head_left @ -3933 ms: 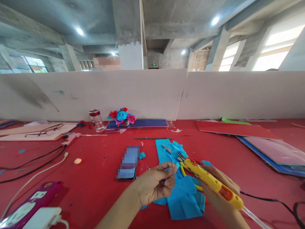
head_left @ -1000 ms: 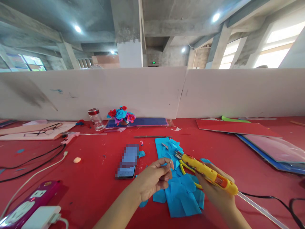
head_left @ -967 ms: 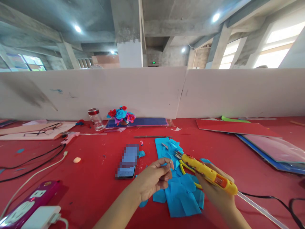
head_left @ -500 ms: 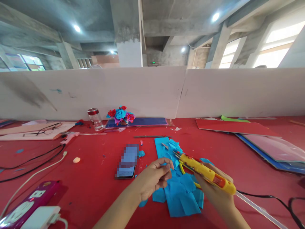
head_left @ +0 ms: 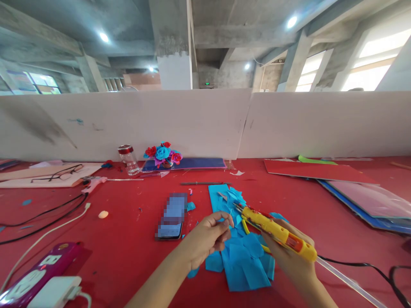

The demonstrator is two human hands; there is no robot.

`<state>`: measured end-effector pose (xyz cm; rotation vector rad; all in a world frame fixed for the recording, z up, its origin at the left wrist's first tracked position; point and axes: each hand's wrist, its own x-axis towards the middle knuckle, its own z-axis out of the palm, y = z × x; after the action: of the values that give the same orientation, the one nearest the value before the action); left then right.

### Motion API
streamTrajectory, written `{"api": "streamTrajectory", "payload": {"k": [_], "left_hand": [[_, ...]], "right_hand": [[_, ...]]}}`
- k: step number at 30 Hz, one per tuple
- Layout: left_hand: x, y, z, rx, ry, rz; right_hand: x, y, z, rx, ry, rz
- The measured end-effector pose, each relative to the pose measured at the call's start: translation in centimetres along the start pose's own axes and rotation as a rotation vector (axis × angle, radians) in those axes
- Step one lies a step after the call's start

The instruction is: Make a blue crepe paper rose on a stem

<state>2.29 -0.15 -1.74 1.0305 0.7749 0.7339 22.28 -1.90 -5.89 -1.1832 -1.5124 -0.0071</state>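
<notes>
From my end, the left hand (head_left: 212, 237) has thumb and forefinger pinched together, seemingly on a thin pale sliver (head_left: 231, 211), and I'd hold that pinch steady, with the metal nozzle (head_left: 237, 206) near its right side but clear of the skin, and the right hand (head_left: 285, 257) wrapped firmly around the yellow glue gun (head_left: 279, 233). The sliver is too fine to make out well; the gun slants over the loose blue paper pieces (head_left: 245, 261), yellow-bodied with an orange-red patch, a clear stick (head_left: 346, 280) jutting from its back.
</notes>
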Motion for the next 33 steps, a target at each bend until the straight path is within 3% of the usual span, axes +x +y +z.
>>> {"api": "streamTrajectory", "payload": {"k": [13,33], "left_hand": [[0.5,-0.2,-0.3,0.299,0.166,0.116],[0.8,-1.3,-0.8,0.564,0.28,0.301]], "right_hand": [[-0.2,0.1,0.1,-0.032,-0.027,0.021],[-0.5,0.7,0.1,-0.068,-0.039,-0.06]]}}
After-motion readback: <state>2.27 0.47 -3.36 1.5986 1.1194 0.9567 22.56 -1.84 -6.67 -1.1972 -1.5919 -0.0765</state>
